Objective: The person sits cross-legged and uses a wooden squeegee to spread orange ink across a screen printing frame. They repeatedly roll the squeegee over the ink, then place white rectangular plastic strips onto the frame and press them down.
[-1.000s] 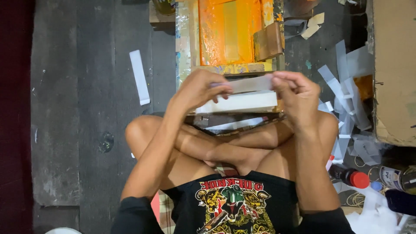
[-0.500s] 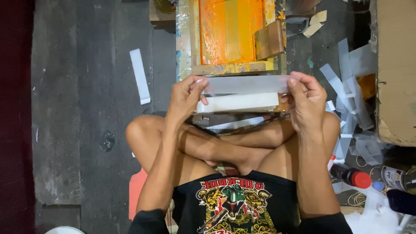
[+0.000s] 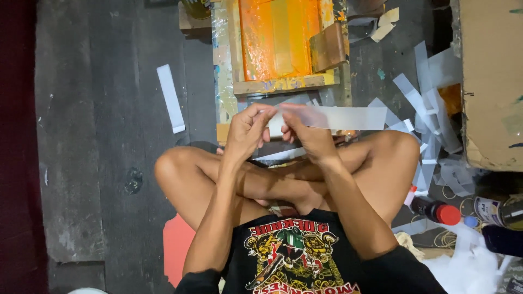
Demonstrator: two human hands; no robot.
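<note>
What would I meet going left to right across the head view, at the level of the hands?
White strip lying on the floor → left hand → right hand → translucent strip held in both hands → pile of loose strips → cardboard box.

Printing frame [image 3: 280, 46] ahead of crossed legs; loose strip [image 3: 170, 98] left; strip pile [image 3: 430, 109], bottles [image 3: 436, 209] right.

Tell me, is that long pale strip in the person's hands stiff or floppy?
The strip is probably thin and light: it looks see-through, and both the left hand and right hand pinch it at one end only. It seems fairly springy, since its free length reaches out nearly straight. It would likely crease easily.
</note>
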